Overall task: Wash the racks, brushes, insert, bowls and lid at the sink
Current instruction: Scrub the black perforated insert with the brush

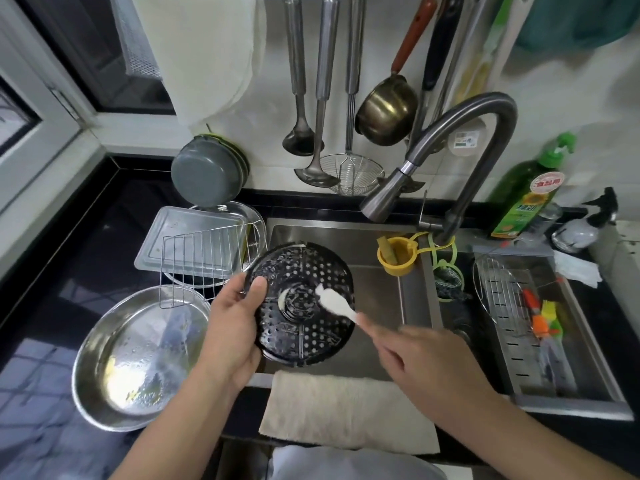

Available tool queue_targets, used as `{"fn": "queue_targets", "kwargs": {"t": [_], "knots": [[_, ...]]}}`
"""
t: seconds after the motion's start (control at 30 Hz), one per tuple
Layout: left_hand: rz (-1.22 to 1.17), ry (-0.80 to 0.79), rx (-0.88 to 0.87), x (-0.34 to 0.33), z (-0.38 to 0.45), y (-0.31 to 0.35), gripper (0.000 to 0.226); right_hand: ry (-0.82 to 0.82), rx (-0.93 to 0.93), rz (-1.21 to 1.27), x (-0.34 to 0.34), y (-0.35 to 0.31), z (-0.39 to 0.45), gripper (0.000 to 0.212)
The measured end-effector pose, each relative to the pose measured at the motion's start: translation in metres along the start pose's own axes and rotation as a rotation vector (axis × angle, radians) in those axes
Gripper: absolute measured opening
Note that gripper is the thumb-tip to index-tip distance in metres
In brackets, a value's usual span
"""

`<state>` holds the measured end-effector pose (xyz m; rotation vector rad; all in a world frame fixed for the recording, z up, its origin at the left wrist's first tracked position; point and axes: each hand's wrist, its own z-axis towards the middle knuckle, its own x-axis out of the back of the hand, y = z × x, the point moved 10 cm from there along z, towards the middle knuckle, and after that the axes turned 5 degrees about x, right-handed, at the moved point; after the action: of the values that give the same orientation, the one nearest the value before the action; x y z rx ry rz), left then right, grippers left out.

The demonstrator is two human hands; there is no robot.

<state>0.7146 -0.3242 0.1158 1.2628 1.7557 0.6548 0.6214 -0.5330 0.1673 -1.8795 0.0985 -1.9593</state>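
white tiled wall (398, 15), black countertop (114, 209), window (20, 109) left.

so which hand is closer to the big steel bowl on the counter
Left. The left hand grips the black insert just right of the steel bowl; the right hand scrubs with a brush farther right.

A single wide-angle head view looks forward and steeply down from above the sink (374, 237), close over the hands. It faces the tiled back wall (398, 161), with the dark tabletop (86, 216) bending off leftward.
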Motion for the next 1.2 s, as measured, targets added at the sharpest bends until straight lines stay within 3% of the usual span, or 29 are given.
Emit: {"fn": "queue_targets", "kwargs": {"t": [0.17,0.33,0.5,0.7,0.87,1.07,1.2], "knots": [[0.026,-0.057,0.041,-0.017,-0.008,-0.02,0.016,0.115,0.024,-0.091,0.012,0.0,0.033,0.049],[0.003,0.012,-0.02,0.005,-0.001,0.002,0.014,-0.021,0.015,-0.032,0.0,-0.004,-0.001,0.055],[0.013,-0.043,0.026,-0.005,-0.013,-0.012,0.018,0.095,-0.038,-0.026,0.019,0.025,0.042,0.043],[0.011,-0.013,0.0,0.017,-0.009,0.01,0.017,-0.037,-0.019,0.093,0.018,0.022,0.0,0.045],[0.037,-0.07,0.049,0.005,-0.012,-0.005,0.016,0.035,0.029,0.074,0.022,0.022,0.05,0.041],[-0.009,0.031,0.0,0.032,-0.003,0.009,0.017,-0.096,0.022,0.108,0.001,0.011,0.003,0.045],[0.031,0.003,0.029,0.017,-0.008,-0.004,0.018,0.011,0.05,0.014,0.007,0.007,0.045,0.043]]}}
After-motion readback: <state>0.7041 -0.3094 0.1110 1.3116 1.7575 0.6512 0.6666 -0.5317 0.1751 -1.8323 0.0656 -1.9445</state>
